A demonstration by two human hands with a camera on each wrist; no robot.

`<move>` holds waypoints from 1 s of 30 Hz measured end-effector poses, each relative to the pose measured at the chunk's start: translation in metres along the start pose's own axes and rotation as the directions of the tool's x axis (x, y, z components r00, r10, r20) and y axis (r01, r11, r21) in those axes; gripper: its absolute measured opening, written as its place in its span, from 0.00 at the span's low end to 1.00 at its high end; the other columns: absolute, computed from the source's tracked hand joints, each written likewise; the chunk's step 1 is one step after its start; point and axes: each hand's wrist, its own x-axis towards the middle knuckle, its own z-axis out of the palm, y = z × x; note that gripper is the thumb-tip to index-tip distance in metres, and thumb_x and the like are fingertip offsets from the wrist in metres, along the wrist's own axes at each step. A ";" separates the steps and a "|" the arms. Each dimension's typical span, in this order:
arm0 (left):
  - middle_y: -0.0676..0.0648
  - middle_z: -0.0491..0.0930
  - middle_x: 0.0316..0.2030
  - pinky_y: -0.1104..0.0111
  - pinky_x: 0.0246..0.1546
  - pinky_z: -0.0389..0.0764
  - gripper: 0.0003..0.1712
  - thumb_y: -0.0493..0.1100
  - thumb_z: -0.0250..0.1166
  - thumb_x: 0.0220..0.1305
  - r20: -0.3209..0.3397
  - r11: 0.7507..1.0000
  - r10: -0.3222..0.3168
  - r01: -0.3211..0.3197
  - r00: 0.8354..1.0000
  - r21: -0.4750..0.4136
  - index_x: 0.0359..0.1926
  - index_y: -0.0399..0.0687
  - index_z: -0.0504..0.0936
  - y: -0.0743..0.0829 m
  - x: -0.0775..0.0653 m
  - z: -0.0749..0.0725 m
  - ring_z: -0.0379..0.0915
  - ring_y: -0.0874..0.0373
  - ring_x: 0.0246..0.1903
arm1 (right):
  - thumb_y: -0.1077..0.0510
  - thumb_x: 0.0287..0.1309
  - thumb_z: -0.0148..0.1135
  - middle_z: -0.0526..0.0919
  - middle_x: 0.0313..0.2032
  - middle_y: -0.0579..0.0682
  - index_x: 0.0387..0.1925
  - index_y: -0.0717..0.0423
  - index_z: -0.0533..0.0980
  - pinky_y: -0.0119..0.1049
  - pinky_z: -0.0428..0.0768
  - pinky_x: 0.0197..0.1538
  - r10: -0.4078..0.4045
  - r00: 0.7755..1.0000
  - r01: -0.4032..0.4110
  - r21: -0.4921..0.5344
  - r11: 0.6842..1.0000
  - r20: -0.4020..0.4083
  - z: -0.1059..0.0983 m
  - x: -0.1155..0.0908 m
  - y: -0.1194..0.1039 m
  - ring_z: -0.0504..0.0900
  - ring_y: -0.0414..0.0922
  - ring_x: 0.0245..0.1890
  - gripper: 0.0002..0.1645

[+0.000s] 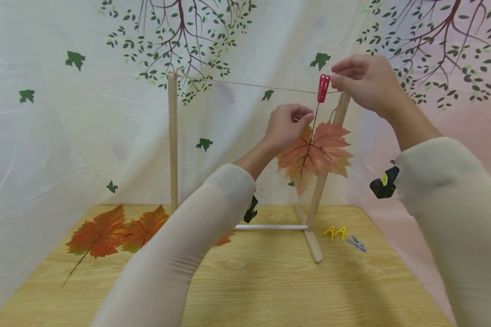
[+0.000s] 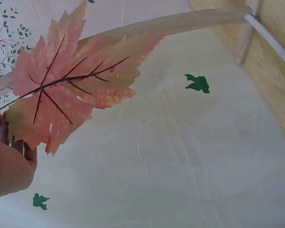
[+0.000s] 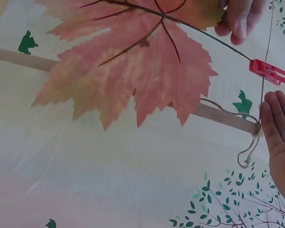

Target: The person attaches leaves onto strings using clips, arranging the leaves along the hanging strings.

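A red clothespin (image 1: 323, 88) sits on the string (image 1: 266, 86) and clips the stem of an orange-red maple leaf (image 1: 325, 147), which hangs below it. My right hand (image 1: 366, 84) is just right of the clothespin, its fingers fairly straight and holding nothing; the right wrist view shows a gap between the fingers (image 3: 278, 111) and the clothespin (image 3: 270, 71). Beside the stem, at the leaf's upper left edge, is my left hand (image 1: 286, 125), with fingers loosely bent. In the right wrist view its fingertips (image 3: 240, 28) appear apart from the stem.
Wooden posts (image 1: 173, 141) carry the string, with a white bar (image 1: 272, 226) low between them. More maple leaves (image 1: 98, 231) lie on the wooden table (image 1: 262, 281) at left, partly behind my left sleeve. Yellow clothespins (image 1: 334, 233) and a grey clothespin (image 1: 357, 244) lie at right.
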 end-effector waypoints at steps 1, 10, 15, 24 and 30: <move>0.52 0.85 0.43 0.76 0.42 0.79 0.14 0.46 0.62 0.75 0.001 1.000 0.007 -0.007 1.000 0.008 0.52 0.45 0.86 -0.002 -0.002 -0.002 0.79 0.60 0.42 | 0.43 0.74 0.56 0.81 0.60 0.56 0.67 0.55 0.74 0.47 0.72 0.68 0.000 1.000 0.000 -0.010 1.000 -0.001 -0.002 -0.001 0.002 0.81 0.44 0.57 0.29; 0.48 0.86 0.42 0.72 0.39 0.82 0.12 0.44 0.64 0.74 0.029 0.998 0.060 -0.060 0.998 0.031 0.49 0.41 0.86 -0.018 -0.019 -0.024 0.81 0.58 0.39 | 0.40 0.72 0.59 0.83 0.58 0.50 0.65 0.50 0.76 0.45 0.72 0.68 0.009 1.000 -0.010 -0.039 0.999 -0.020 -0.015 -0.015 0.016 0.79 0.43 0.61 0.29; 0.44 0.87 0.42 0.69 0.39 0.82 0.12 0.42 0.65 0.73 0.054 0.998 0.063 -0.065 0.997 0.023 0.48 0.38 0.86 -0.031 -0.031 -0.035 0.84 0.53 0.38 | 0.39 0.72 0.58 0.84 0.56 0.49 0.66 0.52 0.75 0.39 0.75 0.59 0.028 0.999 -0.029 -0.083 0.996 -0.017 -0.020 -0.028 0.028 0.80 0.33 0.51 0.31; 0.45 0.86 0.43 0.65 0.39 0.83 0.13 0.43 0.66 0.73 0.087 0.995 0.010 -0.018 0.996 0.099 0.50 0.40 0.86 -0.068 -0.060 -0.061 0.83 0.52 0.39 | 0.40 0.71 0.59 0.87 0.44 0.39 0.66 0.53 0.75 0.23 0.72 0.41 0.045 0.999 -0.045 -0.117 0.992 0.001 -0.026 -0.046 0.059 0.77 0.23 0.40 0.30; 0.45 0.87 0.43 0.63 0.40 0.83 0.13 0.44 0.65 0.73 0.111 0.985 -0.029 0.010 0.993 0.171 0.52 0.40 0.86 -0.095 -0.082 -0.079 0.84 0.54 0.38 | 0.38 0.71 0.58 0.88 0.46 0.47 0.66 0.53 0.74 0.19 0.73 0.37 0.094 0.995 -0.086 -0.161 0.983 0.043 -0.028 -0.061 0.085 0.76 0.25 0.40 0.32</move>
